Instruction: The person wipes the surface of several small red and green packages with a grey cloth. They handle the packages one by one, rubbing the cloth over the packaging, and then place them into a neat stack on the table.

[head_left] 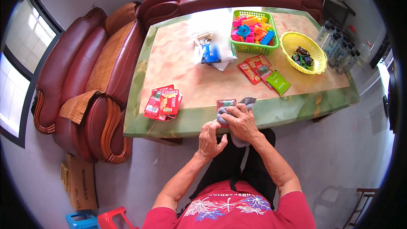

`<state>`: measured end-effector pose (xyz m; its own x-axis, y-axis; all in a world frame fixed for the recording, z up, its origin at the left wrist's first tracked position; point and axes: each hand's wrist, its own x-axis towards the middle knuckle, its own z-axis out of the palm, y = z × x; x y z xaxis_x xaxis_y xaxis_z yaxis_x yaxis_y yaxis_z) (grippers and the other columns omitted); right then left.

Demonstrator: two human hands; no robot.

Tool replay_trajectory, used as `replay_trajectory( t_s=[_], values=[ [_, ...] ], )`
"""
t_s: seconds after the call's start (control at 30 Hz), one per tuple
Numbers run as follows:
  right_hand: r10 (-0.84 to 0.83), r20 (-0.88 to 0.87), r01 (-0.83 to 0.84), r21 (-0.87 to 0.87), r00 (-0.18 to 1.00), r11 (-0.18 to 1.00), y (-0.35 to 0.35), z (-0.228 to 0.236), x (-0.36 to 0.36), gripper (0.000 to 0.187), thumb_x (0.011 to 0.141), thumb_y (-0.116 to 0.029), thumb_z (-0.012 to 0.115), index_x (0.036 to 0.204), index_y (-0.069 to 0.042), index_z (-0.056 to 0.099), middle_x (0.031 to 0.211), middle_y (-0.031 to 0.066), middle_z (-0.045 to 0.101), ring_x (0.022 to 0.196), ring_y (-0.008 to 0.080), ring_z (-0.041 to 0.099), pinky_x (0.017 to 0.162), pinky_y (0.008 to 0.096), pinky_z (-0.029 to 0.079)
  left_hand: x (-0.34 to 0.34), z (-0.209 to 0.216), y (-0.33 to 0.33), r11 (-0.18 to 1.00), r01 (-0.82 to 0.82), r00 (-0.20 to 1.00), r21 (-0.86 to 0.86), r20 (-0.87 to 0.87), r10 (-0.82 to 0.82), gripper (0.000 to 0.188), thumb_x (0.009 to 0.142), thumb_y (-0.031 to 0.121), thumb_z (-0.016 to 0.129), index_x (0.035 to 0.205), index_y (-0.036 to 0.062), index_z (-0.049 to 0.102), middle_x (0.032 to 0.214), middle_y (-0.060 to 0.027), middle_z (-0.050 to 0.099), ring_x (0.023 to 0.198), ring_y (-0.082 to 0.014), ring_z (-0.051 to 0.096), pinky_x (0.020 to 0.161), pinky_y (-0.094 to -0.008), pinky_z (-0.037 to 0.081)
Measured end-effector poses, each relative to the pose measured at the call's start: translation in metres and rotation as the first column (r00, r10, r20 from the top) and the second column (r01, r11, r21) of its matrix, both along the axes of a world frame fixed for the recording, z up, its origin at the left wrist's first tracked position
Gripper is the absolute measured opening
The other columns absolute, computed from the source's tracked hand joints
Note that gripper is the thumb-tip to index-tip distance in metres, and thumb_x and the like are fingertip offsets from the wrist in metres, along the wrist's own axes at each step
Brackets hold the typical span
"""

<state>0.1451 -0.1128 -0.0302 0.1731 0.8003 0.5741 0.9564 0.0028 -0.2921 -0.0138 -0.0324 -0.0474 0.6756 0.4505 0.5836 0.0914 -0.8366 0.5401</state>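
Note:
My right hand (pixel 241 123) is closed on a grey cloth (pixel 248 101) and presses it onto a small red packet (pixel 226 103) at the table's near edge. Most of that packet is hidden under the hand and cloth; a loose end of cloth hangs over the edge. Close by on the left is my left hand (pixel 207 140), fingertips at the near edge beside the packet and thumb spread apart, with nothing visible in it. Several similar red packets lie in a loose pile (pixel 163 103) to the left. Farther right, more red packets (pixel 255 68) lie beside a green packet (pixel 278 82).
On the table (pixel 178 68) stand a green basket (pixel 255 48) of colourful plastic blocks and a yellow basket (pixel 292 40) with small wrapped items. Clear bottles (pixel 339 46) crowd the right edge. Plastic bags (pixel 212 53) lie mid-table. Brown sofas (pixel 80 55) flank the left and far sides.

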Motion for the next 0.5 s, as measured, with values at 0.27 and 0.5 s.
replay_trajectory(
  t_s=[0.27,0.5],
  values=[
    [0.073,0.057,-0.067,-0.099,0.996,0.993,-0.017,-0.001,0.009,0.035,0.068,-0.015,0.068,0.101,-0.027,0.07,0.12,-0.007,0.06,0.111,0.0238,0.051,0.081,0.044,0.042,0.035,0.025,0.048,0.996,0.084,0.996,0.011,-0.039,-0.084,0.027,0.088,0.003,0.059,0.115,0.0083,0.059,0.115,-0.0119,0.064,0.112,-0.0322,0.059,0.093,-0.0434,0.045],
    [0.085,0.106,-0.072,-0.123,0.991,0.99,-0.026,0.004,0.028,0.031,0.072,-0.015,0.067,0.099,-0.029,0.07,0.114,-0.0068,0.062,0.111,0.022,0.051,0.082,0.0449,0.042,0.043,0.015,0.067,0.944,0.229,0.942,0.239,-0.297,-0.154,0.032,0.087,0.016,0.064,0.119,0.0146,0.063,0.129,-0.0057,0.06,0.119,-0.027,0.056,0.097,-0.0396,0.043]
  ],
)
